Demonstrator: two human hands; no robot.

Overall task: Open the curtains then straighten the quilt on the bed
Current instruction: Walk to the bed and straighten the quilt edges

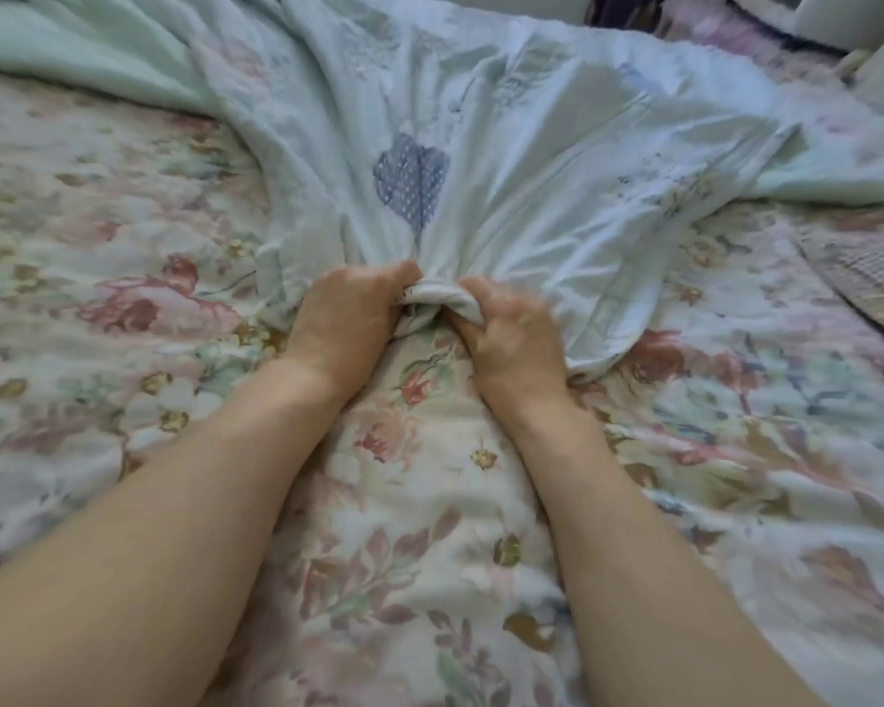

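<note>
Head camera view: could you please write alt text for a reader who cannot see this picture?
Two bare hands, left hand and right hand, grip a bunched edge of a pale green quilt close together. The quilt lies crumpled, bearing a blue dotted flower patch, over a floral bedspread that covers the bed.

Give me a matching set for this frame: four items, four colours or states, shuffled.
Things:
1. left hand
2. pale green quilt
3. floral bedspread
4. tulip patch

States:
A. blue with white dots
B. bunched, fanning away from the hands
C. lies flat under the forearms
D. grips the quilt's gathered edge beside the right hand

Pairs: 1-D, 2-B, 3-C, 4-A
</note>
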